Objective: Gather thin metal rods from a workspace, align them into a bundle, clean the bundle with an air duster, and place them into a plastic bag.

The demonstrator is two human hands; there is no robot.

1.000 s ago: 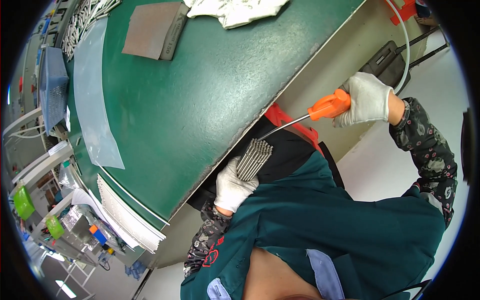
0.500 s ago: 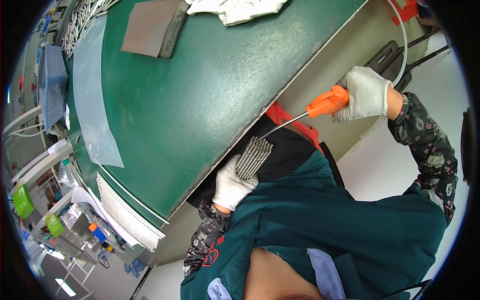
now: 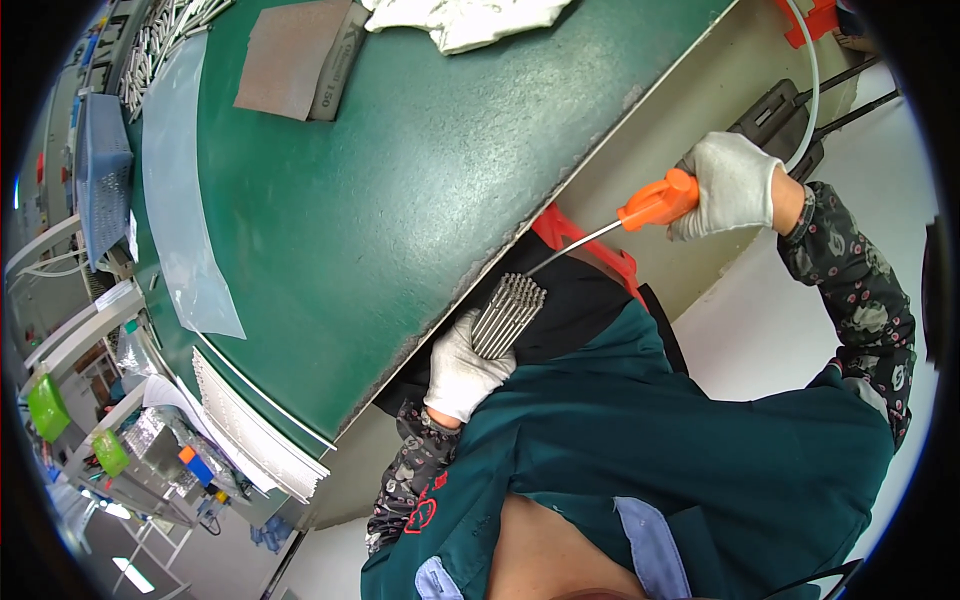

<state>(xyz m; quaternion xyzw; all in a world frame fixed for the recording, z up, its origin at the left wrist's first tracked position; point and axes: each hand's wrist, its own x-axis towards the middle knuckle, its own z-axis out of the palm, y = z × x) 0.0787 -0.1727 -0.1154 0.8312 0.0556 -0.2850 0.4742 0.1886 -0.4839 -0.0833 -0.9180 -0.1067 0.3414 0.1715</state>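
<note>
From where I stand, the green workbench fills the space before a seated person in white gloves. Just off its near edge, over the lap, the left hand grips a bundle of thin metal rods, their knobbed ends fanned toward the right. Farther out past that same edge, the right hand is wrapped around an orange air blow gun. Its slim metal nozzle slants back toward the workbench, the tip right at the rod ends; whether they touch, I can't tell. On the workbench lie a white cloth, a brown-topped block and, toward its left side, a long translucent sheet, with loose metal rods heaped at its far left corner.
</note>
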